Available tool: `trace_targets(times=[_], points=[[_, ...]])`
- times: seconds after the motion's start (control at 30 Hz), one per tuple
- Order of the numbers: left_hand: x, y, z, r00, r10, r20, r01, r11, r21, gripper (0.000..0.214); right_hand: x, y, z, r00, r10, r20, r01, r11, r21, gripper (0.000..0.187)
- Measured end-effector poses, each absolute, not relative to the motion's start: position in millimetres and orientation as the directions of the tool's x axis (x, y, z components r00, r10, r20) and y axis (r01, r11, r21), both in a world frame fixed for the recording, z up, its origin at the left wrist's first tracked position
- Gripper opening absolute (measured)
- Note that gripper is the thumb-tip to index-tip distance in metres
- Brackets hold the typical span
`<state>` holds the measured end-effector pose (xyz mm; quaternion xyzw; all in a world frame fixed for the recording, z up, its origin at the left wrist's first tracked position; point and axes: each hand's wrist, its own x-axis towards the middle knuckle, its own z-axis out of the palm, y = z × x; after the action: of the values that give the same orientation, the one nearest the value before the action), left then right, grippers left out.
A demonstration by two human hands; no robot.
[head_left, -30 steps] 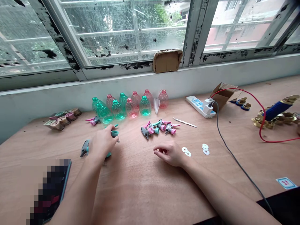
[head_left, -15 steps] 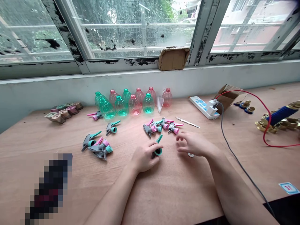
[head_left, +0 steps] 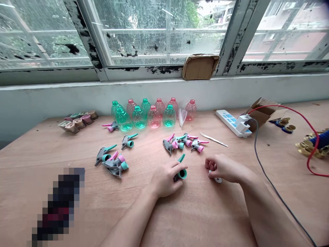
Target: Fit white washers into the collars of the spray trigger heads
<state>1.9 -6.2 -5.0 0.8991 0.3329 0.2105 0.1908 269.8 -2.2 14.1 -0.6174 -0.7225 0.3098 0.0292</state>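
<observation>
My left hand (head_left: 168, 178) is closed around a grey trigger spray head (head_left: 182, 174) with a teal trigger and collar, resting on the table with the collar's opening toward me. To its right, my right hand (head_left: 223, 168) has its fingers drawn together in a pinch at the tabletop. White shows between its fingertips, seemingly a small white washer. Another white washer (head_left: 218, 180) lies flat just under the thumb. Beyond the hands lies a cluster of grey spray heads (head_left: 179, 144) with pink and teal parts. More spray heads (head_left: 115, 165) lie to the left.
Green bottles (head_left: 140, 118) and red bottles (head_left: 154, 118) stand in rows by the wall, beside a clear plastic bag (head_left: 182, 117). Tweezers (head_left: 214, 139) lie below a power strip (head_left: 230, 122). A grey cable (head_left: 267, 171) runs along the right. Small containers (head_left: 78, 122) sit far left.
My right hand's fingers have gone from spread to pinched over the white washers. My left hand keeps its hold on the spray head. The whole view has shifted slightly.
</observation>
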Motion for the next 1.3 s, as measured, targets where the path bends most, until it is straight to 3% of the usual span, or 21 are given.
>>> trace_targets(times=[0.17, 0.27, 0.37, 0.5, 0.63, 0.83, 1.07, 1.3], points=[[3, -8, -4, 0.66, 0.712, 0.241, 0.524, -0.666, 0.531, 0.05, 272, -3, 16, -0.261, 0.942, -0.21, 0.894, 0.154, -0.42, 0.017], [5, -9, -4, 0.668, 0.708, 0.229, 0.526, -0.666, 0.528, 0.042, 272, -4, 17, -0.282, 0.949, -0.141, 0.874, 0.193, -0.446, 0.019], [6, -10, -4, 0.665, 0.714, 0.22, 0.541, -0.664, 0.517, 0.037, 266, -6, 19, -0.34, 0.94, -0.018, 0.787, 0.274, -0.553, 0.018], [6, -11, -4, 0.619, 0.749, 0.237, 0.535, -0.623, 0.571, 0.039, 242, -13, 23, -0.406, 0.9, 0.157, 0.518, 0.369, -0.772, 0.013], [5, -11, -6, 0.607, 0.753, 0.253, 0.494, -0.607, 0.622, 0.039, 216, -14, 15, -0.38, 0.887, 0.262, 0.332, 0.395, -0.857, 0.013], [3, -10, -10, 0.573, 0.77, 0.281, 0.498, -0.599, 0.627, 0.034, 203, -4, -9, -0.32, 0.903, 0.286, 0.245, 0.37, -0.896, 0.022], [3, -10, -8, 0.545, 0.793, 0.273, 0.499, -0.569, 0.654, 0.032, 201, -2, -19, -0.28, 0.936, 0.214, 0.201, 0.276, -0.94, 0.03], [4, -11, -3, 0.533, 0.809, 0.247, 0.521, -0.544, 0.658, 0.031, 203, -6, -11, -0.285, 0.915, 0.287, 0.226, 0.355, -0.907, 0.027]])
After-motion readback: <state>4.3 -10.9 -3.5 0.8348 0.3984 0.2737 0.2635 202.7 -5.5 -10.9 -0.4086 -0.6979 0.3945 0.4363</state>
